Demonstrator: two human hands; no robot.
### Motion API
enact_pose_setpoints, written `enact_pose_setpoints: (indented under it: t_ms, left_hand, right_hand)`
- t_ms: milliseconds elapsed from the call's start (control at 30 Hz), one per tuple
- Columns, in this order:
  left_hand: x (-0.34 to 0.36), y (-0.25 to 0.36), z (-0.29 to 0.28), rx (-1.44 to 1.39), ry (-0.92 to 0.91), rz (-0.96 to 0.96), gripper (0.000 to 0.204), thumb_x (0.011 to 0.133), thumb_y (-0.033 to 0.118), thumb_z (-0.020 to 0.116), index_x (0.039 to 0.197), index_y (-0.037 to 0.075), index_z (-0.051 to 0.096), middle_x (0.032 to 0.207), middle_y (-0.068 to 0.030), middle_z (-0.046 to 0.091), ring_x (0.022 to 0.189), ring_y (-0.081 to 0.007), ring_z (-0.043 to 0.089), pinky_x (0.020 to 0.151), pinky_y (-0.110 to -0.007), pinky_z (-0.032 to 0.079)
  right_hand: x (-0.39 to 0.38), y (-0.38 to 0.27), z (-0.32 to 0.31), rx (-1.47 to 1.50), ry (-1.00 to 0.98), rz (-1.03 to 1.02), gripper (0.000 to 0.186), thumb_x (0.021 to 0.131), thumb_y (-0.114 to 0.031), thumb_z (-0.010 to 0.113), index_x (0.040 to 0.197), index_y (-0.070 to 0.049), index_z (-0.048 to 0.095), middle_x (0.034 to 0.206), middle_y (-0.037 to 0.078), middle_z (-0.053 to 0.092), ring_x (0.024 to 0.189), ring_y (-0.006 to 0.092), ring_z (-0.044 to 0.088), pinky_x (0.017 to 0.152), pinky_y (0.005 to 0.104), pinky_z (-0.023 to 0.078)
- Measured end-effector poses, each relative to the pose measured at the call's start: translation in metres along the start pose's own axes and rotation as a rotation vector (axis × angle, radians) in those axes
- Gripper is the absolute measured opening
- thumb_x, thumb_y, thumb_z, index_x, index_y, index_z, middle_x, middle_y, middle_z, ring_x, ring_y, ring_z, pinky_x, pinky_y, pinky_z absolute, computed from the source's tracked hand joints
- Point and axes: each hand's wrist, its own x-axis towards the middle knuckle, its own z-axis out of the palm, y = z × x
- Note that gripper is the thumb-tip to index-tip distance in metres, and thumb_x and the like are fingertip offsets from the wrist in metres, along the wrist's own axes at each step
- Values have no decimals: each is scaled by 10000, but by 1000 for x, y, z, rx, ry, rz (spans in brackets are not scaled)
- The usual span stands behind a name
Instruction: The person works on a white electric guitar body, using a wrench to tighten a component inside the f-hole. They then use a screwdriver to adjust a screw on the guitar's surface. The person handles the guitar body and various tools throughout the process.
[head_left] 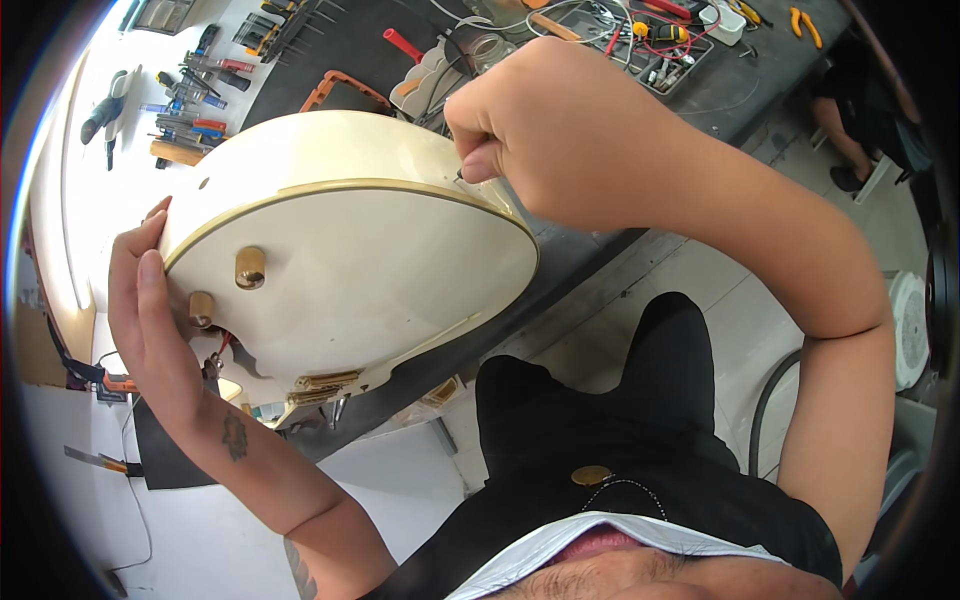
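Note:
A cream electric guitar [380, 260] with gold binding stands tilted on its edge at the bench. Two gold knobs, the upper one [250, 268] and the lower one [201, 309], sit on its face, and a gold bridge pickup [325, 385] lies lower down. Around the guitar's left side my left hand [145, 275] is curled, its fingers against the rim. My right hand [515, 140] is closed in a pinch at the upper right side of the body. A thin dark tip shows below its thumb; the rest of what it grips is hidden.
Screwdrivers and pliers [195, 120] hang on the white wall at the upper left. Behind the guitar, the dark bench [740, 90] carries a metal tray [690, 75] of small tools, cables, a red-handled tool [402, 45] and orange pliers [806, 27]. Another person's leg [845, 140] shows at right.

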Motion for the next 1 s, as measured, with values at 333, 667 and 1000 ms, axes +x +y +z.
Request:
enact_pose_setpoints:
  t_ms: [333, 667, 1000]
  left_hand:
    - [2, 0, 0, 17, -5, 16, 404, 1079, 287, 445, 1204, -41, 645, 1354, -202, 660, 1256, -252, 593, 1145, -374, 384]
    - [2, -3, 1, 5, 16, 6, 394, 1071, 274, 455, 1206, -45, 642, 1361, -203, 652, 1275, -259, 584, 1156, -381, 378]
    - [3, 0, 3, -16, 18, 2, 373, 1070, 259, 450, 1169, -47, 639, 1336, -219, 667, 1271, -266, 586, 1150, -373, 373]
  right_hand:
    - [-6, 20, 19, -62, 277, -368, 128, 766, -9, 752, 776, -46, 630, 727, 84, 632, 650, 298, 639, 567, 393, 487]
    - [-8, 23, 21, -145, 263, -375, 110, 774, -70, 754, 828, -125, 676, 796, 18, 692, 722, 266, 701, 578, 392, 527]
    - [12, -11, -5, -27, -106, 116, 80, 845, -36, 753, 779, -7, 720, 754, 179, 703, 746, 369, 692, 696, 458, 529]
